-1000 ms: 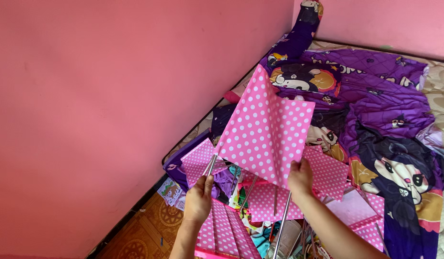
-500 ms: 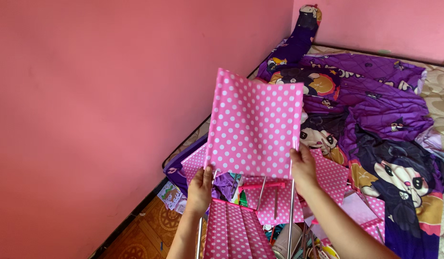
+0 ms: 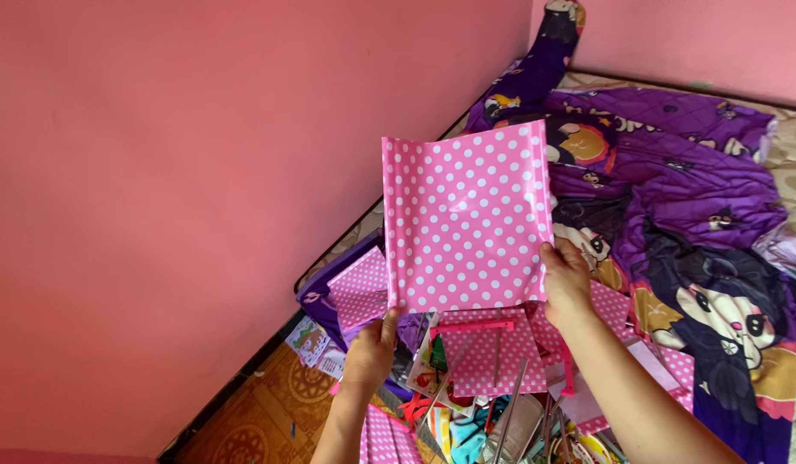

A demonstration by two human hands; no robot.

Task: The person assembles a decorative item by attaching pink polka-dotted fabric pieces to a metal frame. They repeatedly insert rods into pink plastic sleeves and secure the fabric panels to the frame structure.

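Both hands are holding up a pink polka-dot panel [image 3: 465, 219] above the bed; panel is standing nearly upright, long axis running 6 to 12 o'clock, dotted face toward the camera; left hand [image 3: 372, 348] is gripping its lower corner at 7 o'clock, fingers closed on the edge; right hand [image 3: 568, 283] is pinching the side edge at 4 o'clock; purple cartoon quilt [image 3: 698, 198] is lying at 2 o'clock; more dotted panels [image 3: 488, 352] and metal rods [image 3: 511, 404] are cluttering underneath; pink wall [image 3: 200, 172] at 9 o'clock.
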